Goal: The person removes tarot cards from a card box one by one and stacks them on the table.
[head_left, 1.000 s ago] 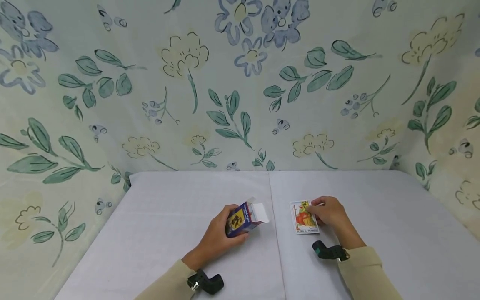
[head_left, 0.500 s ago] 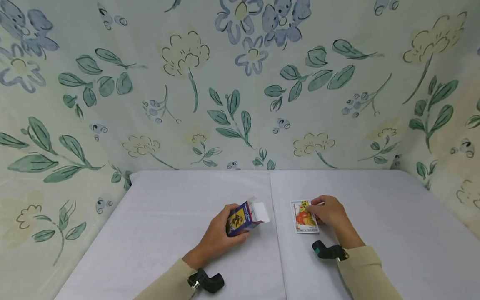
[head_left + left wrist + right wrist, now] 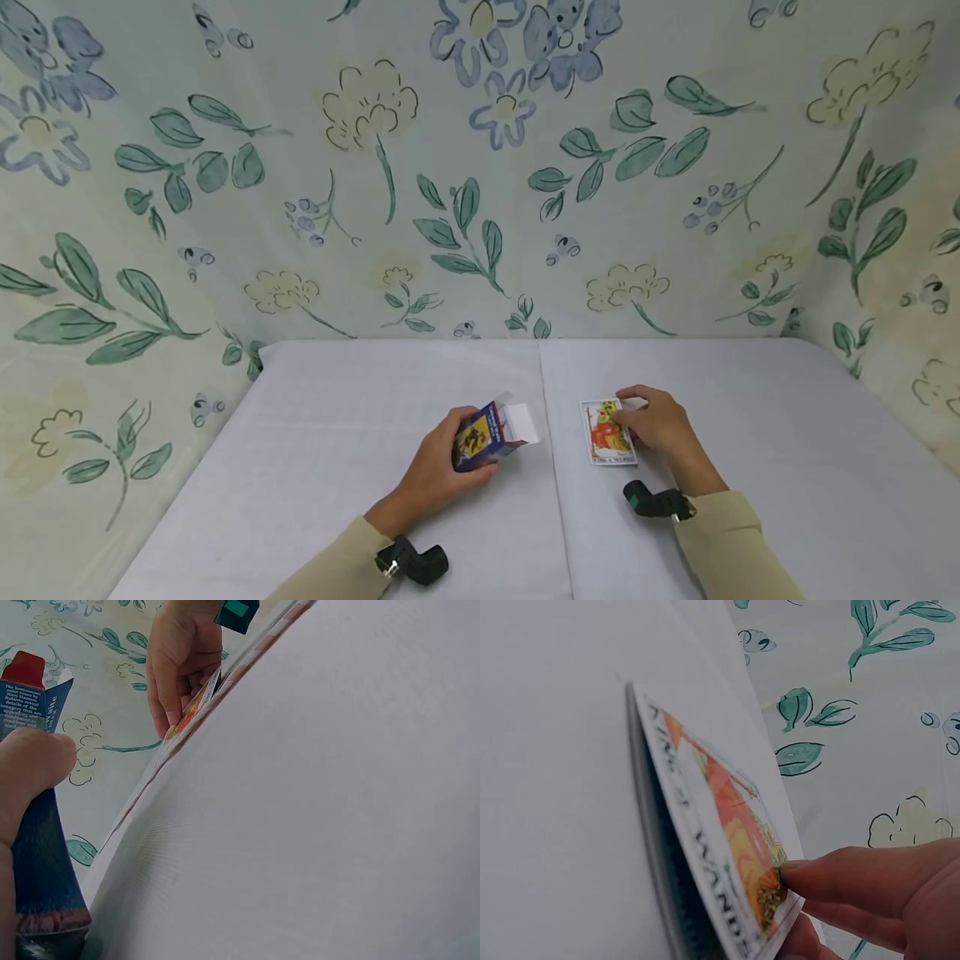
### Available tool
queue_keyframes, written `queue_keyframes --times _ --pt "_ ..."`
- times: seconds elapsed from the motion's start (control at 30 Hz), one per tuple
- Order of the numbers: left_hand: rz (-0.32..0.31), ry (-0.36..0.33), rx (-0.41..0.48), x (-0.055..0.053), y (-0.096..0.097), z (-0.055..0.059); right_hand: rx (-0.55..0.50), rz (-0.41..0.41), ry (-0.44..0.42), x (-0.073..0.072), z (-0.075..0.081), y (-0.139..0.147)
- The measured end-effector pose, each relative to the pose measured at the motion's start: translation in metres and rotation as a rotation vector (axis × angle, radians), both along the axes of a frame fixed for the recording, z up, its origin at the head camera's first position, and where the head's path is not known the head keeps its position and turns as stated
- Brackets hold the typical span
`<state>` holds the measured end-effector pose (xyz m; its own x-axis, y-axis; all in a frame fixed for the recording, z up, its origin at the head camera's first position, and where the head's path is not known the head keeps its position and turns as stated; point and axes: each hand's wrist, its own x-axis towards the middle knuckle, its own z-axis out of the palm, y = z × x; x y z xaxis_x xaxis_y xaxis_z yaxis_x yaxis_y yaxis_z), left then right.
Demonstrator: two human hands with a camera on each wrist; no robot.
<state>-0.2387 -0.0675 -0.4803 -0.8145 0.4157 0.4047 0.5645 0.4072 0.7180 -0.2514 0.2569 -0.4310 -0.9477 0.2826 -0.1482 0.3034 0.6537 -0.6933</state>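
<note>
My left hand [image 3: 437,468] grips a blue tarot card box [image 3: 474,440], thumb on the near side and fingers at the far side. The box's white end flap [image 3: 522,423] stands open toward the right. On the table to its right is a King of Wands tarot card [image 3: 606,442], face up. My right hand [image 3: 662,423] pinches the card's right edge, its thumb [image 3: 817,881] on the picture and fingers below. In the right wrist view the card is raised at an angle, with a dark gap and another thin edge beneath. What lies under it is mostly hidden.
A white cloth [image 3: 322,450] with a seam down the middle covers the table. Floral fabric [image 3: 465,167] rises behind and at both sides. A black wrist camera [image 3: 412,562] sits on the left wrist, and another black camera [image 3: 660,502] on the right.
The right index finger has lifted and straightened a little away from the card. Hand and card have shifted very slightly left. The left hand and box stay where they were.
</note>
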Motion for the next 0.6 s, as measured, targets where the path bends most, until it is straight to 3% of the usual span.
queue_keyframes --times 0.6 --pt "0.010 0.019 -0.003 -0.0006 0.0005 -0.0018 0.027 0.001 0.037 -0.0004 -0.0026 -0.0002"
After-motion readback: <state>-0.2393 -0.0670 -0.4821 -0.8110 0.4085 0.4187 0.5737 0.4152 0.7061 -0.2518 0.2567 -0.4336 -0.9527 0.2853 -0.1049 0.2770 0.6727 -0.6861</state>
